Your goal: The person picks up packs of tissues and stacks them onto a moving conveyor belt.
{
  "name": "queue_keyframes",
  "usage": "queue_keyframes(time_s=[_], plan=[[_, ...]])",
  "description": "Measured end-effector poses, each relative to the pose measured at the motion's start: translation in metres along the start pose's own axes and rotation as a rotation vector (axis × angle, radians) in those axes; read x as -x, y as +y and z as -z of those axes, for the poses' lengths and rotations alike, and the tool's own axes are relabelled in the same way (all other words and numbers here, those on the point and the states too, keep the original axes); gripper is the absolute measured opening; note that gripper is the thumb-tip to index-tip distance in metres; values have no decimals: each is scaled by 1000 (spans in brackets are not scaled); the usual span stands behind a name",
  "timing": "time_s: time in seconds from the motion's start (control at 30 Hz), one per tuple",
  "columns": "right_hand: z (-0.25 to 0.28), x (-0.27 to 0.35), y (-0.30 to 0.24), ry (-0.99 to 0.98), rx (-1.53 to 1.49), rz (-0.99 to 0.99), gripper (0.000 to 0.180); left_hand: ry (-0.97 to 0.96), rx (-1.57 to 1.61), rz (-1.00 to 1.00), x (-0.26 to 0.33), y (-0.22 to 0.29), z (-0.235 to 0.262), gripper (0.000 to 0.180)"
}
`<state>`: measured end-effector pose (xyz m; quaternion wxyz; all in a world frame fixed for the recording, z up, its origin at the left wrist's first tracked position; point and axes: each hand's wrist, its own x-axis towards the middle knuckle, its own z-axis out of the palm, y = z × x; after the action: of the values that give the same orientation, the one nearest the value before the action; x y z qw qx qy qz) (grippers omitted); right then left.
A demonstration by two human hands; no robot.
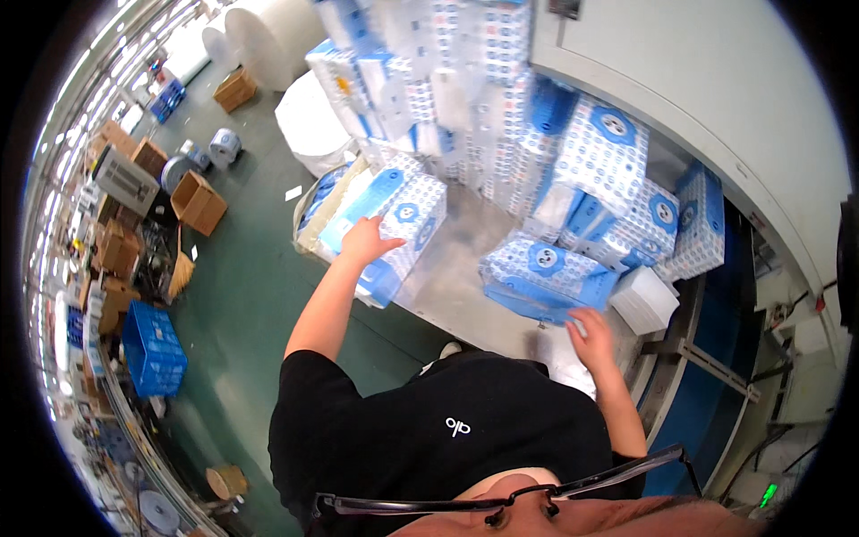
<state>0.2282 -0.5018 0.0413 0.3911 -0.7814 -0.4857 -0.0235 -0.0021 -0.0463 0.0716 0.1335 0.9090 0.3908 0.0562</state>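
Note:
My left hand [365, 240] rests flat, fingers spread, on a blue-and-white wrapped pack [403, 224] at the left end of the metal table [465, 286]. My right hand [591, 336] reaches toward the lower edge of another blue-and-white pack [546, 277] lying on the table's right part, touching or just short of it. It also hovers over a white bundle [564, 358] near the table's front edge. Whether it grips anything I cannot tell. Many more such packs [501, 116] are stacked behind.
A white stack of sheets [646, 300] sits right of the packs. A large white machine housing [716, 98] curves at the back right. On the green floor to the left stand a blue crate [152, 349], open cardboard boxes [199, 201] and large white paper rolls [268, 40].

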Motion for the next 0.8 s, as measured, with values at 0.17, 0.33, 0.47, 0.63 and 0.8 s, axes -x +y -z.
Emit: queue_keyframes(time_s=[0.17,0.33,0.47,0.63,0.8], plan=[[-79,-78,-54,-395,-297,-203,25,-260,44,10,4,-32,-26,70],[-168,-119,-71,-560,-317,-353,76,-601,945,267,17,3,-75,57],[-172,-132,-102,-642,221,-219,107,4,253,-140,6,20,-22,55],[-101,-140,-110,-1038,230,-310,116,42,-130,249,-11,-80,-2,88],[-74,-106,-53,-973,141,-233,113,-7,-56,130,34,-46,0,86]])
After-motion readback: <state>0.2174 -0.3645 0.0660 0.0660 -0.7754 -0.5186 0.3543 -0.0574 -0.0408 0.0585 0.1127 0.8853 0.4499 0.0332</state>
